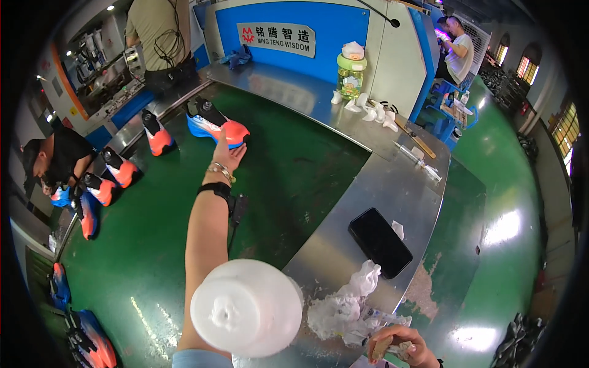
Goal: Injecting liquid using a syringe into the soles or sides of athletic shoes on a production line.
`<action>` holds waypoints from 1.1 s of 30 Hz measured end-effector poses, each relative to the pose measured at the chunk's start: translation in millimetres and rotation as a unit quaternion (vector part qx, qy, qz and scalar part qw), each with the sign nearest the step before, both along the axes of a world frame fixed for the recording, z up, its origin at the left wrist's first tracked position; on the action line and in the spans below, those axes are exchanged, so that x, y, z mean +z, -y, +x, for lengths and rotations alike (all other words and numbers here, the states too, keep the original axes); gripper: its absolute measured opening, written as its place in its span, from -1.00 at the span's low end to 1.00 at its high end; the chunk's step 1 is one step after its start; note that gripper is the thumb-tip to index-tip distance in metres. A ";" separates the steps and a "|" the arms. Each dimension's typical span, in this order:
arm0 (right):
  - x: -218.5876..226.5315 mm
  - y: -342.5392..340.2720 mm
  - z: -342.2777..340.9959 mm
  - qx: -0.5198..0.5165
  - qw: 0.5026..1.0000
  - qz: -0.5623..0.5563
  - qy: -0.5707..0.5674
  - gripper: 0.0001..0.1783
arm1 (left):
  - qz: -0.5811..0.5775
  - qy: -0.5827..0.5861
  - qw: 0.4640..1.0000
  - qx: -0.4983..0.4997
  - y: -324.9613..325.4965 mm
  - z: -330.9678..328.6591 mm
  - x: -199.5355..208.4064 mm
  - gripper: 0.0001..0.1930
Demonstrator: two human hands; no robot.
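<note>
My left hand [229, 154] reaches far over the green surface and is closed on an orange, white and blue sneaker [232, 130]. The thumb lies along the shoe's side, with fingers under its toe end; the sneaker's black upper points away to the left. At the lower right, my right hand [402, 345] has its fingers curled round a small greyish-beige piece [381, 347], whose kind I cannot make out. Beside that hand lies crumpled white plastic wrapping [343, 310]. A rounded white object [245, 306] stands close in front, hiding part of my left forearm.
Several similar sneakers [158, 140] stand at the left, near a person in black [64, 156]. On the metal ledge are a black phone [380, 242], a syringe-like tool [417, 161], crumpled tissues [371, 112] and a green-lidded jar [351, 73]. More shoes [92, 340] sit lower left.
</note>
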State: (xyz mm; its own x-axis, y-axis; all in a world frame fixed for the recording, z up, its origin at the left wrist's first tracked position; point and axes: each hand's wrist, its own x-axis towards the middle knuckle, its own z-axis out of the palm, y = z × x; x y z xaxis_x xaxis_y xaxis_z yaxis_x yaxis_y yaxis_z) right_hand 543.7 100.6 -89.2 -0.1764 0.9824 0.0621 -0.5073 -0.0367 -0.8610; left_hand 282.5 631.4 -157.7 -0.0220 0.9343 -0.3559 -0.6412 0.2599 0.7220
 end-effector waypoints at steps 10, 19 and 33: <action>1.2 15.1 -9.1 -0.002 1.000 0.008 0.014 -0.51 | 0.044 -0.122 0.984 0.122 35.5 -93.0 -2.5 -0.66; -14.8 38.7 0.6 0.027 0.995 0.091 0.031 -0.52 | 0.036 -0.233 0.971 0.039 290.5 -201.4 2.0 -0.75; -22.5 43.4 -29.5 0.007 0.997 0.067 0.041 -0.56 | -0.069 -0.246 0.964 0.078 466.2 -190.2 64.7 -0.56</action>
State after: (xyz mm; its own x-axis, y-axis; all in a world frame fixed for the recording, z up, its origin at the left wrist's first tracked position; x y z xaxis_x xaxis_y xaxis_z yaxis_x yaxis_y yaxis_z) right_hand 514.2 57.2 -111.6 -0.1990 0.9638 0.1773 -0.4345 0.0753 -0.8975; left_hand 92.3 165.2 -93.0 -0.3565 0.8503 -0.3872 -0.2695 0.3032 0.9140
